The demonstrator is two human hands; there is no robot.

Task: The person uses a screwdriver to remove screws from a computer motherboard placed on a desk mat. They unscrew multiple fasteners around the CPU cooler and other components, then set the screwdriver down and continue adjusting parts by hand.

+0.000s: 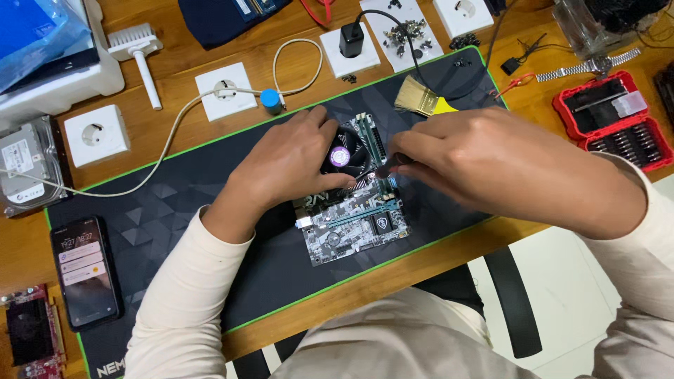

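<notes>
A computer motherboard lies on a dark desk mat with a green edge. On its far part sits a black cooler fan with a purple round sticker. My left hand rests on the fan's left side, fingers wrapped around it. My right hand comes in from the right, its fingertips pinched on a thin dark tool whose tip touches the board beside the fan. What kind of tool it is cannot be made out.
A phone lies on the mat's left. White wall sockets and a hard drive sit at the left. A paintbrush, loose screws and a red bit case sit at the back right. A red card is at the lower left.
</notes>
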